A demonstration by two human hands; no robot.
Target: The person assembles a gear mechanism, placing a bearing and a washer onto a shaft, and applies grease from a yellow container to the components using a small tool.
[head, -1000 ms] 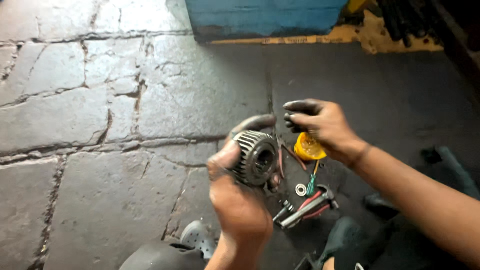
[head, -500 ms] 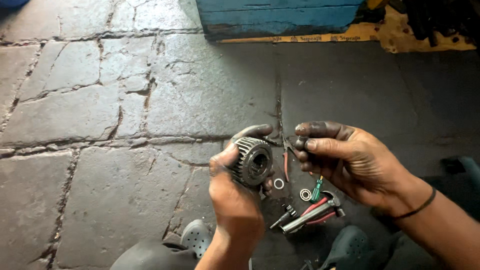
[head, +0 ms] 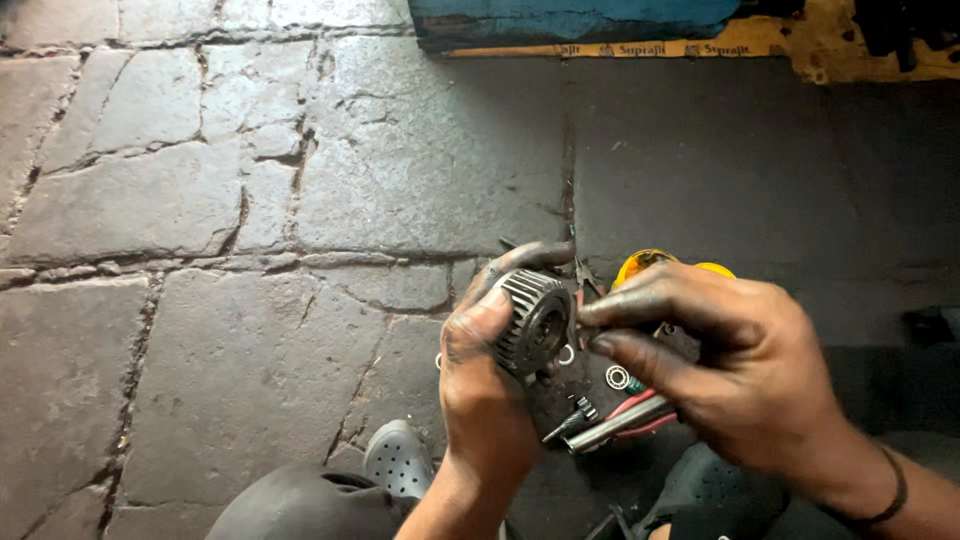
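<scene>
Stone paving (head: pixel 250 200), cracked and grey, fills the ground left of the grip. Below the grip, near the bottom edge, a grey perforated clog (head: pixel 398 462) shows on the person's foot.

Left hand (head: pixel 485 385): grimy, clenched around a toothed metal gear (head: pixel 533 320), thumb on the near teeth, forefinger curled over the top rim. The gear is held clear of the ground, its open bore turned toward the right hand.

Just right of the gear, the right hand (head: pixel 745 375) closes thumb and forefinger together at the gear's face. The fingertips (head: pixel 598 316) pinch tight; whether a small part sits between them I cannot tell. A dark band circles the right wrist.

Under the grip, on a dark oily patch of floor: a small ring bearing (head: pixel 617 377), and a thin washer (head: pixel 567 354) just beside the gear's lower edge. Below these lie hand tools with red handles (head: pixel 615 422), shafts pointing left, touching one another.

Behind the right hand, a yellow round container (head: pixel 645 265) is mostly hidden by the knuckles; its contents cannot be seen.

Farther off, above the grip, a blue box (head: pixel 575 18) rests on a worn yellow board (head: pixel 800 40) at the top edge.
</scene>
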